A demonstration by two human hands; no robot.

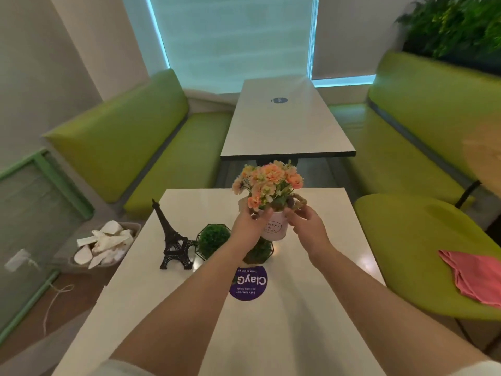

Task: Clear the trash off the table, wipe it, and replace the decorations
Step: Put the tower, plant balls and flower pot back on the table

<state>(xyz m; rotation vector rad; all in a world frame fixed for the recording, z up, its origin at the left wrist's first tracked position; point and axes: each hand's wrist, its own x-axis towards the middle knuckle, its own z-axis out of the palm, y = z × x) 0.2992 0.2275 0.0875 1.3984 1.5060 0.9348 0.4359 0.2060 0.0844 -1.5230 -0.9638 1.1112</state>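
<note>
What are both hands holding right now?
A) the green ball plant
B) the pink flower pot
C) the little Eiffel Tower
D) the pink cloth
B: the left hand and right hand grip the flower pot from either side, while the Eiffel Tower stands untouched on the table and the cloth lies on the seat.

Glossy white table (311, 308), metal tower (173, 240)

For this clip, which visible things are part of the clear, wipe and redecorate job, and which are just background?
Job: flower pot, held by left hand and right hand; Eiffel Tower model; green ball plant; near table; pink cloth; bin of crumpled paper.

Background: far table; green benches; purple sticker; wall plants.
</note>
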